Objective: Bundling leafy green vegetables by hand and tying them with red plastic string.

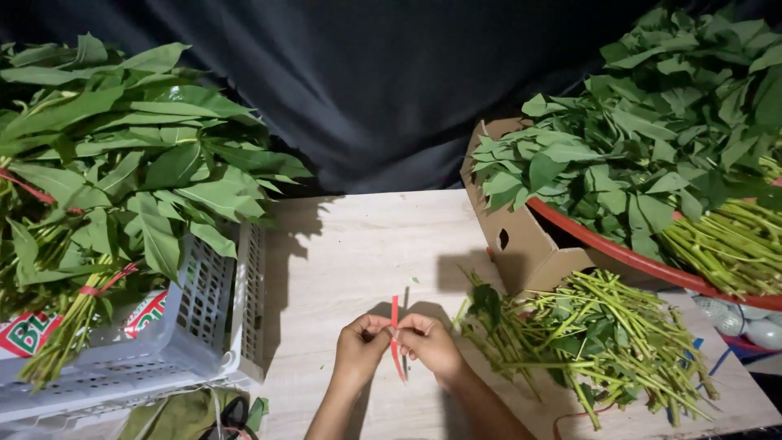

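Pinching a thin red strip [396,342] between them, the left hand [361,349] and right hand [429,342] meet fingertip to fingertip low over the pale wooden table [358,244]. Both forearms rise from the near edge of the table and angle inward, so the wrists converge and the knuckles face up. Each hand is closed on the strip with thumb and forefinger; the strip stands nearly upright, one end poking above the fingers and the other hanging below them.

Just right of the hands on the table lies a loose heap of cut green stems [603,342] with a few leaves among them. Left of the hands, at the table's near left corner, sits a grey plastic crate [204,318], its perforated wall toward the hands. Bundles of leafy greens [122,179] tied with red bands are piled in it, the stalks pointing down and left.

Farther back on the table's right side stands a cardboard box [521,244], and over it rests a red basin [619,253] heaped with more loose leaves and stems [668,130]. Behind the table hangs a dark cloth [375,90].
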